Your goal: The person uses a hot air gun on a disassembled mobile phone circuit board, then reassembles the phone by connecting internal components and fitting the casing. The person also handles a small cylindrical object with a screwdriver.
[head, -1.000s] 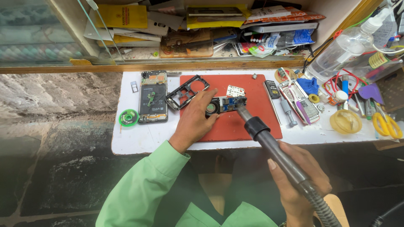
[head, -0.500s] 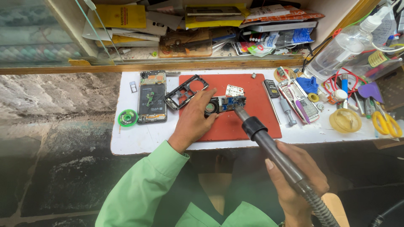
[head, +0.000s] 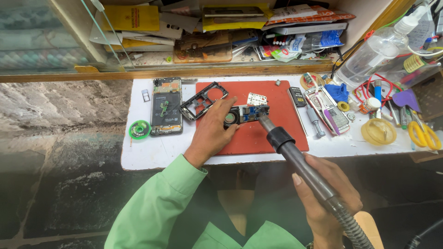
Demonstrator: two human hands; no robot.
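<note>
Hot-air rework on a small circuit board, mid-stage.

An opened phone [head: 166, 106] and a bare frame [head: 203, 99] lie toward the surface's [head: 147, 154] left edge, already apart. The left hand [head: 214, 129] presses the circuit board [head: 244, 114] onto the red mat [head: 258, 136]; the right hand [head: 330, 193] grasps the hot-air wand [head: 295, 154], nozzle at the board. Reassembly appears outstanding.

Red mat [head: 267, 138], seemingly blue circuit board [head: 251, 113]
</note>
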